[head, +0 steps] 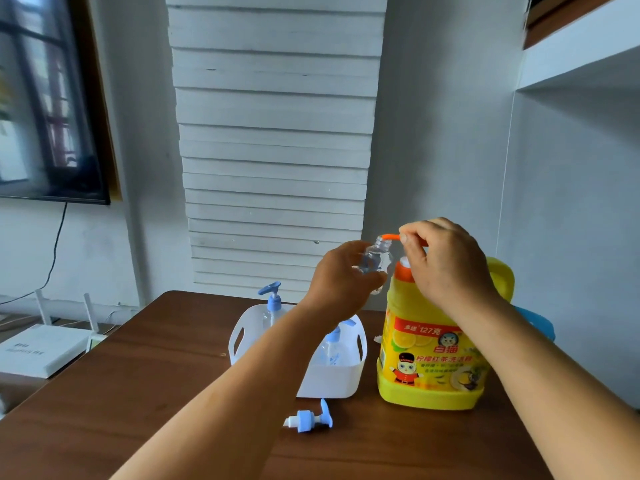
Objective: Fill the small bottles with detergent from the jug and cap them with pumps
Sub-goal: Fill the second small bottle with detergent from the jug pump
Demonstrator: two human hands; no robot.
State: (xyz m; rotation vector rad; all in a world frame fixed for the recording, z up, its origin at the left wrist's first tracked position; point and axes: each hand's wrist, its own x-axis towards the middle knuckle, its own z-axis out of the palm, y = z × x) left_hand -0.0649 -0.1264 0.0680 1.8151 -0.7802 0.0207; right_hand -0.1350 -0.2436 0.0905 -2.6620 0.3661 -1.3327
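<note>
Left hand [341, 271] was clamped around a clear small bottle [375, 263], held uncapped in the air just left of the jug's top. Right hand [443, 261] was closed on the jug's orange pump [391, 238], whose spout tip sat at the bottle's open mouth. Fill level in the bottle could not be read. The yellow jug [433, 362] stood upright on the brown tabletop [138, 393]. Just left of it stood a white basket [332, 379] holding two bottles with blue pumps. One loose blue pump [310, 420] lay on its side in front of the basket.
</note>
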